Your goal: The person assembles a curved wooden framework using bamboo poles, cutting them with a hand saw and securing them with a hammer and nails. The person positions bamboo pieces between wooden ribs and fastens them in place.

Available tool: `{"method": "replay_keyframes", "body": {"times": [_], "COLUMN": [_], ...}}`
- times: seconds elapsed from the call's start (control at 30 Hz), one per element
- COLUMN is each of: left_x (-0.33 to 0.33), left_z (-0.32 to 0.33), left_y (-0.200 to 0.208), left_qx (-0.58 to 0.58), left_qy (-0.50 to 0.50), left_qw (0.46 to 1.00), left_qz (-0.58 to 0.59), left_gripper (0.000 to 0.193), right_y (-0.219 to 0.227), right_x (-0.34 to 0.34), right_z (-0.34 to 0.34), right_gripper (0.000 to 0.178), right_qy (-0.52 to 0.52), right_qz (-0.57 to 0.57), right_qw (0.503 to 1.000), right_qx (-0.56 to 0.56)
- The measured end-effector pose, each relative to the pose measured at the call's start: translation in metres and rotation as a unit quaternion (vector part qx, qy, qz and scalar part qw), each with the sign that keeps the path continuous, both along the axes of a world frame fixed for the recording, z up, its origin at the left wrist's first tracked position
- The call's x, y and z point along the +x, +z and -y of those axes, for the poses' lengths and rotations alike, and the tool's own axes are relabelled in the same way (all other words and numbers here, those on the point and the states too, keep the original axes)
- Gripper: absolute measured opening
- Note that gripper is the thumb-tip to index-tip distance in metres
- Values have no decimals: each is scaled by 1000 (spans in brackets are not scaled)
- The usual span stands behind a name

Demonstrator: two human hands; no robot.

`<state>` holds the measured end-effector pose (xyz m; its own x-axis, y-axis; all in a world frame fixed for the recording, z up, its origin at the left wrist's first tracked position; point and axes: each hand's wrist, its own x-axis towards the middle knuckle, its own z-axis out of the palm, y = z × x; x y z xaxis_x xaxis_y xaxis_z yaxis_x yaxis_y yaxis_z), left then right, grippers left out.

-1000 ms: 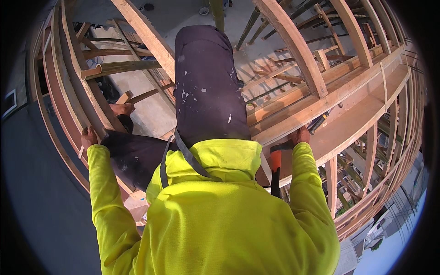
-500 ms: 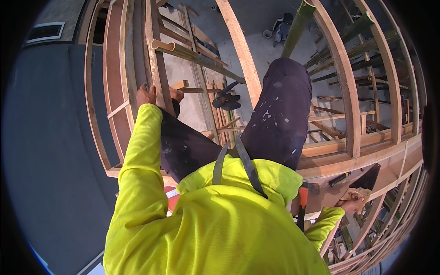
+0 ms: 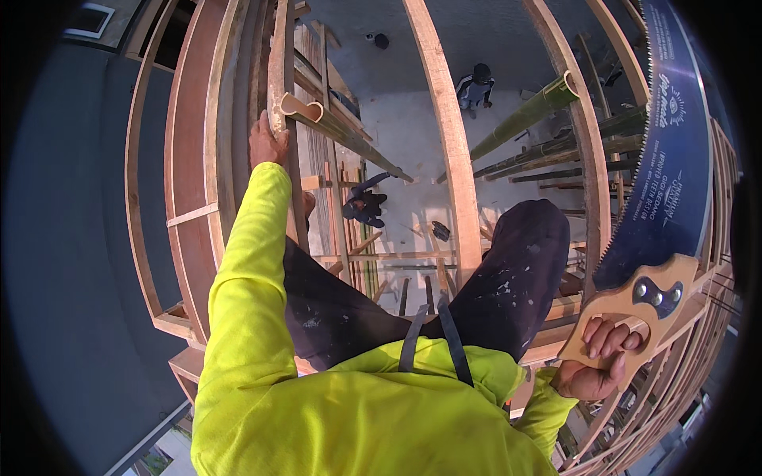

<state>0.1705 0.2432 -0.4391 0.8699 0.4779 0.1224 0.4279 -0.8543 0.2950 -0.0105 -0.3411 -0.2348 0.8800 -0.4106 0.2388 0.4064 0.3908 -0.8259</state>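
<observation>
A: Nearest, on the right, the right hand [image 3: 597, 361] is wrapped tight through the wooden grip of a handsaw [image 3: 663, 170], blade pointing up and away along the right side, teeth facing in toward the person's raised knee [image 3: 520, 262].

B: And the other hand?

A: The left hand [image 3: 267, 143] is farther off on the left, clamped on an upright timber post [image 3: 279, 87] of the wooden framing. The two hands are well apart.

B: What worries you?

A: The person is perched high on the frame, with a concrete floor [image 3: 413, 135] far below and two people [image 3: 363, 205] down there. My guess is that a slip of the left hand's hold would cost balance, and a loosened right grip could drop the saw on them. The teeth also sit close to the leg.

B: The saw itself?

A: Broad dark-blue blade with pale print, toothed edge, light wooden handle with two metal rivets.
</observation>
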Motion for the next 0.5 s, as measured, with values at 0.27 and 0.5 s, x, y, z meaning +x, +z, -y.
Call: {"method": "replay_keyframes", "body": {"times": [0.27,0.5], "left_x": [44,67], "left_z": [-34,-28], "left_y": [-33,-47], "left_qx": [-19,-52], "left_qy": [-102,-91], "left_qw": [995,994], "left_qz": [12,24], "left_gripper": [75,78], "right_y": [-176,-250], "right_x": [108,115], "right_z": [-255,-293], "right_gripper": [12,12], "right_qy": [281,292], "right_qz": [-387,-395], "right_qw": [853,840], "right_qx": [207,232]}}
